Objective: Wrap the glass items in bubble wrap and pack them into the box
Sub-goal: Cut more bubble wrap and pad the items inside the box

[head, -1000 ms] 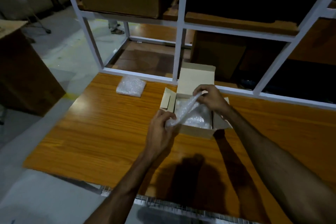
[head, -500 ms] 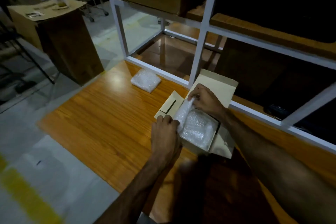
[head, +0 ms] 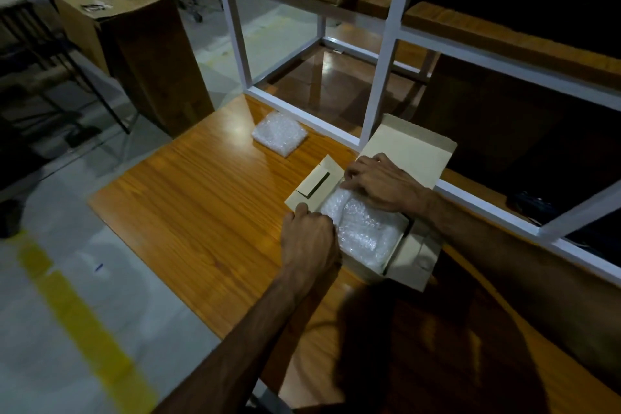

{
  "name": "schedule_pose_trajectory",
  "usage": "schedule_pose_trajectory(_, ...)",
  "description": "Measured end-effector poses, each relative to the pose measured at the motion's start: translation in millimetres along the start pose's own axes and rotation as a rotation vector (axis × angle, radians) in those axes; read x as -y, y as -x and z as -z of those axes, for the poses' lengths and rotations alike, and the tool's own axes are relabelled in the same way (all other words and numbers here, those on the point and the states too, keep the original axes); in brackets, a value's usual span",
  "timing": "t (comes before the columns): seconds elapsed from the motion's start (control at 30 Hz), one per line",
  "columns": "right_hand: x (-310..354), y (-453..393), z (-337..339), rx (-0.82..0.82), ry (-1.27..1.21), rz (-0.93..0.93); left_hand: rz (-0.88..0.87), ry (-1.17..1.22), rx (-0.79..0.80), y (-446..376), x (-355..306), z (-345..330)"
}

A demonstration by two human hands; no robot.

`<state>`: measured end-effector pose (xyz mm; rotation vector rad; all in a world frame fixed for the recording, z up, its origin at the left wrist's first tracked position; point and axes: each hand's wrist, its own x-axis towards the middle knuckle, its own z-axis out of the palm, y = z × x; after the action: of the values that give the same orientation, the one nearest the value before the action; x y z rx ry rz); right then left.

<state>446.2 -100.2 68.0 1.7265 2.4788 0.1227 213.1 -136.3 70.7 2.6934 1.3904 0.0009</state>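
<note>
Step in hand: tucking the bubble wrap down into the small open beige cardboard box on the orange wood-grain table; my judgement from how the hands sit.
Left hand: closed in a fist at the box's near-left corner, knuckles up. It seems to pinch the edge of the wrap, but the fingertips are hidden, so I cannot tell for sure.
Right hand: fingers curled and pressing down on the far end of the wrap, palm down; pressing, not lifting.
Task item: white bubble-wrapped bundle lies inside the box and fills most of it. The glass itself is not visible through the wrap.
Box state: back lid stands up against the white metal shelf frame; left flap and right flap folded outward.
Method note: press evenly with flat fingers, push loose wrap into the corners, keep it below the rim so the flaps can close. No hard pressure, glass underneath.
Risk: wrap springing back up when I let go.
Count, boxes being packed: one.
Count, bundles in box: one visible; anything beneath is hidden.
Count, bundles outside box: one, a second white bubble-wrap packet on the table's far edge, well apart from the box.
Count, hands at work: two.
</note>
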Motion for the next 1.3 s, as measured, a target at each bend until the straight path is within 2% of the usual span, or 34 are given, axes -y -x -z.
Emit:
schedule_pose_trajectory(0.13, 5.5, -5.6, 0.2, 0.050, -0.094, 0.016, 0.014, -0.038, 0.083, -7.0, -6.2, 2.4)
schedule_pose_trajectory(0.23, 11.6, -15.0, 4.6, 0.171, -0.107, -0.034, 0.004, -0.084, 0.116, -9.6, -10.7, 2.8)
schedule_pose_trajectory(0.37, 18.0, -24.7, 19.5, 0.273, 0.158, -0.045, 0.006, -0.093, 0.114, -11.3, -14.6, 2.2)
schedule_pose_trajectory(0.5, 21.5, -33.7, 30.1, 0.301, 0.230, 0.004, -0.013, -0.091, 0.143, -15.7, -13.7, 3.5)
schedule_pose_trajectory(0.6, 26.0, -38.7, 30.5, 0.240, 0.206, -0.015, -0.026, -0.089, 0.160, -17.7, -10.3, 2.2)
schedule_pose_trajectory(0.8, 38.1, -39.3, 25.9, 0.227, 0.173, -0.146, -0.018, -0.108, 0.170, -8.4, -23.8, 1.5)
schedule_pose_trajectory(0.93, 24.8, -11.6, 28.1, 0.192, -0.046, -0.150, -0.018, -0.072, 0.127, 4.4, -29.6, -5.0)
schedule_pose_trajectory(1.03, 18.4, 6.9, 20.8, 0.087, -0.159, -0.085, -0.081, -0.097, 0.113, 10.0, -33.8, -9.1)
schedule_pose_trajectory(1.13, 20.5, 15.5, 8.2, 0.033, -0.189, 0.047, -0.124, -0.130, 0.169, 10.8, -38.0, -11.8)
schedule_pose_trajectory(1.23, 25.1, 18.3, 16.1, 0.159, -0.175, 0.067, -0.120, -0.124, 0.206, 8.2, -41.3, -15.1)
schedule_pose_trajectory(1.3, 22.8, 13.3, 16.9, 0.267, -0.075, 0.090, -0.120, -0.127, 0.220, 4.5, -42.5, -14.3)
